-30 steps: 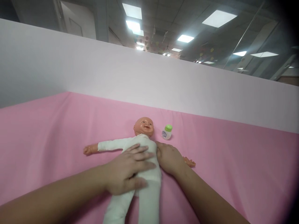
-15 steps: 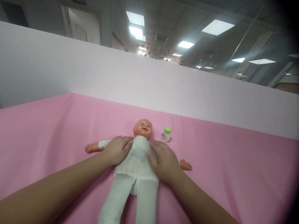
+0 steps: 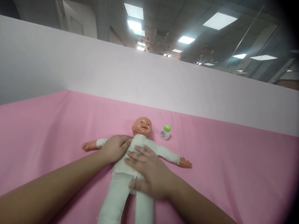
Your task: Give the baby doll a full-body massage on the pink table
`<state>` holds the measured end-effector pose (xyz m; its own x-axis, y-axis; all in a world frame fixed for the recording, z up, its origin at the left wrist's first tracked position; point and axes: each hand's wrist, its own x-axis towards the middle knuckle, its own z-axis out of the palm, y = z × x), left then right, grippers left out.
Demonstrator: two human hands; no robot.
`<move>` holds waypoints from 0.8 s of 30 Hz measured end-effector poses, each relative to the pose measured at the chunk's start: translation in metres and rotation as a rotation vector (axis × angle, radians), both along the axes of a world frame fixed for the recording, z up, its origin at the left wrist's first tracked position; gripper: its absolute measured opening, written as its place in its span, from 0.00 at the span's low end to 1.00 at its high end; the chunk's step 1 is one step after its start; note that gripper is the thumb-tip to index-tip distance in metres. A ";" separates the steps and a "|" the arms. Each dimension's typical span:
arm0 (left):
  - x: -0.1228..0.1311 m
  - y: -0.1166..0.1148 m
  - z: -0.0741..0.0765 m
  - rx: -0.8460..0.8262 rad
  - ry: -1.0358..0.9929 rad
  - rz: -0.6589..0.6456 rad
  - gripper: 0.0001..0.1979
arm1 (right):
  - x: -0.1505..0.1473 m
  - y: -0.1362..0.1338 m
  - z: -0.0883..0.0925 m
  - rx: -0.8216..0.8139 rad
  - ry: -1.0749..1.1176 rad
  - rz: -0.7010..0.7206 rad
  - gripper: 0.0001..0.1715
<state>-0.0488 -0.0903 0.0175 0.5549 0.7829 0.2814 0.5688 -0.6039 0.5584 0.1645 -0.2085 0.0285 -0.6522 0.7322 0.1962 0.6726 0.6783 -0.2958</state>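
A baby doll (image 3: 123, 169) with a white cloth body and hard plastic head and hands lies on its back, face up, arms stretched out sideways. My left hand (image 3: 118, 148) rests on the doll's shoulder and upper chest at the left, fingers laid out flat and nearly together. Over the belly and lower chest, my right hand (image 3: 151, 171) is spread with its fingers apart, slightly blurred. It covers part of the torso and the top of one leg. Neither hand encloses anything.
A small clear bottle (image 3: 165, 134) with a green cap stands right of the doll's head. Pink sheeting (image 3: 221, 161) covers the surface under the doll. A white wall panel (image 3: 163, 81) rises behind it, with glass and ceiling lights above.
My right hand has moved from the doll's side at the right inward and down onto its belly, uncovering the doll's arm. My left hand stays at the shoulder. The view has shifted slightly.
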 end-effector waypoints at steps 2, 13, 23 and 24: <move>-0.001 0.002 0.000 -0.002 0.004 -0.015 0.23 | 0.009 0.014 -0.004 0.001 -0.002 -0.096 0.41; -0.018 0.011 -0.011 0.292 0.307 0.109 0.24 | 0.038 0.031 -0.015 0.028 0.024 -0.544 0.33; -0.103 0.013 -0.016 0.338 0.357 0.360 0.25 | 0.090 0.011 -0.036 0.098 -0.087 -0.717 0.35; -0.113 0.015 -0.017 0.314 0.351 0.404 0.28 | 0.103 0.006 -0.035 0.055 -0.023 -0.752 0.35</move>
